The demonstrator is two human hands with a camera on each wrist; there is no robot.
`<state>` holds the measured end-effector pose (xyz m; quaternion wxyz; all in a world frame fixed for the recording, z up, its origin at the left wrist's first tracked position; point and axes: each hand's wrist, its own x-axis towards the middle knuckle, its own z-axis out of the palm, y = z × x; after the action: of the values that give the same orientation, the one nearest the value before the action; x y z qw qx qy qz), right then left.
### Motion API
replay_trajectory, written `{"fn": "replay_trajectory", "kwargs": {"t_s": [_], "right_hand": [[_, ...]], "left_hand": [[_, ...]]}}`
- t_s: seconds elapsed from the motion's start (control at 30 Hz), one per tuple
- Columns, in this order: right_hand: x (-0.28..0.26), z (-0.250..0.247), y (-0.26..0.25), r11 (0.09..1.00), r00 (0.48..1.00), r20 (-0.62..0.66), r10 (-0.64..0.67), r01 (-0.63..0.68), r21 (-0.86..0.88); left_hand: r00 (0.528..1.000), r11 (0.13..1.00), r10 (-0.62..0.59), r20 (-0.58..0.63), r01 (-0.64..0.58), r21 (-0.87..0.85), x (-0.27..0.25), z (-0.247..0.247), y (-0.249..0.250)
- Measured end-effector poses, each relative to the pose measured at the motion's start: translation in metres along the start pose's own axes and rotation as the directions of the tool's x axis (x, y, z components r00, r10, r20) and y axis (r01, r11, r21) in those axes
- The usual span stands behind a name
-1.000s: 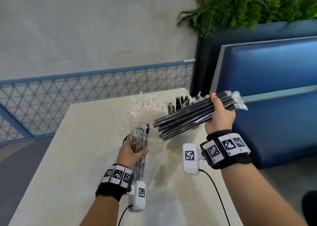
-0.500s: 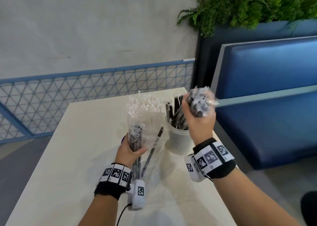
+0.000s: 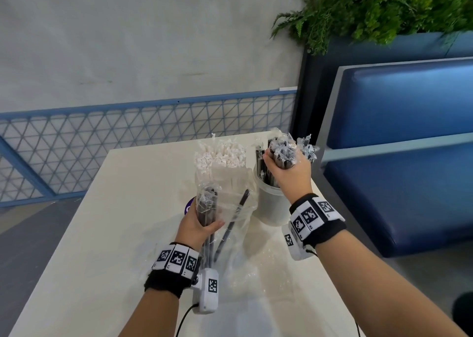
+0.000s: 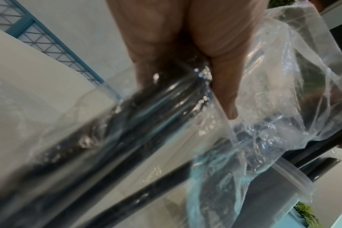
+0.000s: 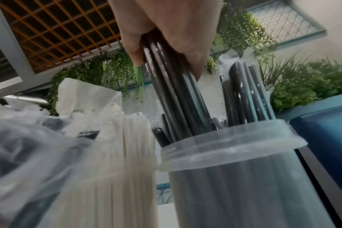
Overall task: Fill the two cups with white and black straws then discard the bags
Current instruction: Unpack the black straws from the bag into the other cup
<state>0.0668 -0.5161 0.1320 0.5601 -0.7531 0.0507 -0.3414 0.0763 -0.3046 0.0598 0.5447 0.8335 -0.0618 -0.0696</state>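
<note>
Swung upright from level, our right hand (image 3: 286,169) grips the black straw bundle (image 5: 174,86), ends inside the right-centre cup (image 3: 271,203); left hand (image 3: 198,225) clutches the bag (image 3: 230,206), so filling nears completion.

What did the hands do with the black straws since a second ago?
The right hand swung its bundle of black straws from lying sideways in the air to upright, and lowered their ends into the plastic cup. It still grips them. The left hand kept holding the clear bag with the leftover black straws, and the white straws stayed in their cup.
</note>
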Motion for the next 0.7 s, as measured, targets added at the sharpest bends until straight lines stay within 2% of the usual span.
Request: {"fn": "replay_trajectory", "kwargs": {"t_s": [0.17, 0.27, 0.5, 0.7], "right_hand": [[0.008, 0.005, -0.002, 0.998, 0.998, 0.039, 0.058, -0.057, -0.04], [0.014, 0.005, -0.005, 0.995, 0.993, 0.058, 0.1, -0.101, 0.004], [0.015, 0.006, -0.003, 0.992, 0.988, 0.089, 0.124, -0.123, -0.022], [0.019, 0.002, 0.002, 0.98, 0.978, 0.046, 0.201, -0.201, -0.002]], "left_hand": [[1.0, 1.0, -0.003, 0.0, 0.003, -0.016, 0.0, -0.001, -0.002], [1.0, 0.999, -0.018, 0.005, 0.018, -0.027, 0.002, -0.003, -0.004], [0.999, 0.999, -0.026, 0.022, 0.027, -0.046, 0.006, -0.002, -0.011], [0.999, 0.999, -0.019, 0.028, 0.02, -0.033, 0.009, -0.002, -0.012]]}}
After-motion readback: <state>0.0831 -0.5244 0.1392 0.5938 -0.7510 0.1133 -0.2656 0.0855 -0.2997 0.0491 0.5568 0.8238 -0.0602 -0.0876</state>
